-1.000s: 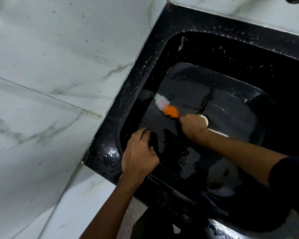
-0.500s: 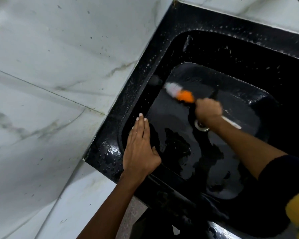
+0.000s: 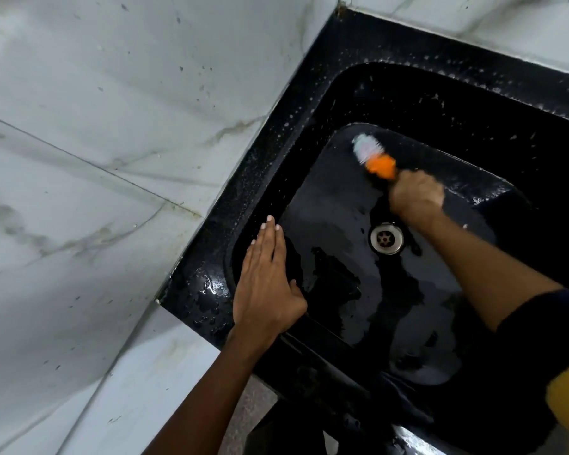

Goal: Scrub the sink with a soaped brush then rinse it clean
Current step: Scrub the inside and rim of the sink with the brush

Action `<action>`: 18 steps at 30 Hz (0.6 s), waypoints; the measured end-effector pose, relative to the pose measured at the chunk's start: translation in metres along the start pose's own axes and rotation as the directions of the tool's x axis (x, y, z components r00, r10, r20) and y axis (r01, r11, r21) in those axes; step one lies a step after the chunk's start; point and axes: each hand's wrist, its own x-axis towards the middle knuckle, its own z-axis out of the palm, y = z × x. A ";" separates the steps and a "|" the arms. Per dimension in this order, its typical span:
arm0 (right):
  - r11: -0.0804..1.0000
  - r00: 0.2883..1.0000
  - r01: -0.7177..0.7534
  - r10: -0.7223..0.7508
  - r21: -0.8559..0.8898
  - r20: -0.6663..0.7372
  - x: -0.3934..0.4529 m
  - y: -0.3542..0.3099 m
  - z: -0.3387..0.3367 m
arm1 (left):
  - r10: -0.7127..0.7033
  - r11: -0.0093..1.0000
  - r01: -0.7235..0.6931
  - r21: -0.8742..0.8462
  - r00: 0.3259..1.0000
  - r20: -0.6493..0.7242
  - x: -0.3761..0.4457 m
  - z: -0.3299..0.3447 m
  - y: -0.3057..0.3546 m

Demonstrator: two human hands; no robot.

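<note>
At far corner of sink [image 3: 309, 103] floor: right hand [image 3: 416, 193] clenched round brush [image 3: 373, 156], bristles on wet basin. Left hand [image 3: 266, 274] flat, fingers straight, on near-left wall. Scrub step. Next likely: cover remaining floor, around drain [image 3: 386, 238], before rinsing.

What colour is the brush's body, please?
Orange, with pale bristles, on the brush; seen in the head view.

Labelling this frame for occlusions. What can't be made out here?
- Brush handle: head view, hidden inside the right hand that grips it.
- Brush bristles: motion-blurred; whether they carry soap cannot be told.
- Tap: only a dark scrap at the top right corner, cut off by the frame edge.
- Sink near wall and right side: cut off by the bottom and right edges and covered by the right arm.
- Left hand: its palm side is hidden, so contact with the rim is unclear.
</note>
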 end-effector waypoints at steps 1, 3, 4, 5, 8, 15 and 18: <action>0.997 0.997 -0.072 0.072 -0.009 0.016 0.012 0.008 -0.005 | 0.000 1.000 0.000 0.000 1.000 0.002 0.000 0.000 0.000; 0.997 0.997 -0.069 0.070 0.016 -0.031 0.012 0.000 -0.005 | -0.002 1.000 0.002 -0.002 1.000 0.000 0.000 0.001 -0.001; 1.000 1.000 0.018 -0.018 0.025 -0.010 0.002 -0.013 0.000 | -0.005 1.000 0.005 -0.002 1.000 0.003 0.000 0.000 -0.001; 0.992 0.992 0.124 -0.125 0.038 0.031 -0.015 -0.026 0.008 | -0.005 1.000 0.005 -0.005 1.000 0.006 -0.001 0.000 0.000; 0.955 0.953 0.295 -0.296 0.024 0.067 -0.044 -0.037 0.018 | 0.003 1.000 -0.003 -0.007 1.000 -0.002 0.000 0.000 -0.001; 0.997 0.996 -0.081 0.081 0.010 -0.029 0.024 -0.004 -0.013 | -0.004 1.000 0.004 -0.006 1.000 -0.010 0.002 0.004 -0.002; 0.988 0.988 0.154 -0.155 0.022 0.003 0.000 -0.020 0.000 | -0.007 1.000 0.007 -0.009 1.000 -0.006 0.002 0.003 -0.002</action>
